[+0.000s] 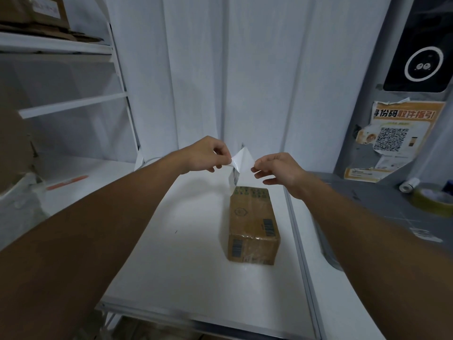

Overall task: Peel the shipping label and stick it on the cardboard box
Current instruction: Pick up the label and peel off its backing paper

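Shipping label (239, 165), a white glossy sheet partly folded and curling, hangs in the air between two bare hands, above the far end of a brown cardboard box. Thumb and forefinger of the left hand (204, 155) pinch its upper left edge. The fingertips (255, 169) of the right hand (279, 169) are closed together at its right corner; whether they grip the label itself or a separate backing layer cannot be told. A lower flap of the sheet, showing dark print, droops down toward the box's far end; whether it touches the box cannot be told.

Both forearms reach in from the lower corners, bare to the frame edge.

Below the hands, the brown rectangular cardboard box (252, 224) lies flat on a white tabletop (183, 253), its long side running away from the viewer. It carries barcodes, green printing at the far end and clear tape on the near face.

Left of the table stands a white metal shelf unit (71, 104) with cardboard on its top shelf. Behind is a white panelled wall (245, 69). To the right, a grey surface (382, 204) holds a roll of yellowish packing tape (434, 201) and a small white roll (408, 184). Above these hangs an orange and white poster with a QR code (392, 138), and higher up a black device with a white ring (424, 62).
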